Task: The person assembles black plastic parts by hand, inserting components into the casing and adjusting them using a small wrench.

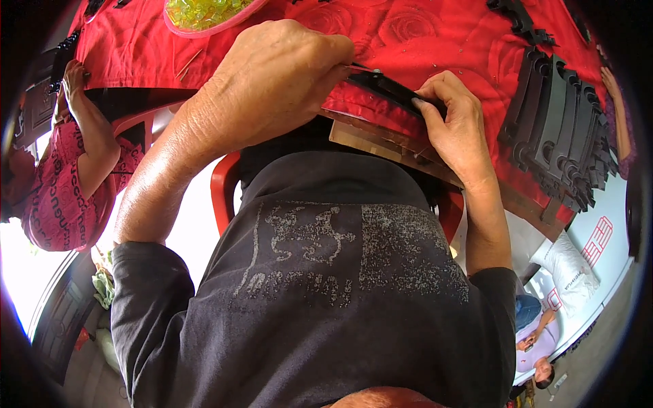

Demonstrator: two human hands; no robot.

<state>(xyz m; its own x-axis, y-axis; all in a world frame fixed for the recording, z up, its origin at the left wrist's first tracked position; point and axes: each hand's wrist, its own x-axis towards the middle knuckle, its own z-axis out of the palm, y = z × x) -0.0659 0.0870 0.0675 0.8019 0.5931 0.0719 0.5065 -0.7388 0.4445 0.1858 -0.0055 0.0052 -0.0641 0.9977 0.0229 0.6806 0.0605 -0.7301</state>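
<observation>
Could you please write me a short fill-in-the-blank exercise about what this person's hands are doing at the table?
1. Both hands grip a long ____ plastic part.
2. The table is covered with a ____ rose-patterned cloth.
3. The stack of dark parts lies nearest the ____ hand.

Missing words: black; red; right.

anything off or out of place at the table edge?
Nothing stands out. Left hand and right hand both grip a black plastic part at the edge of the red cloth; the stacked black parts sit orderly.

A red rose-patterned table [422, 41] bears stacked black parts [561, 129] and a pink tray [204, 27].
</observation>
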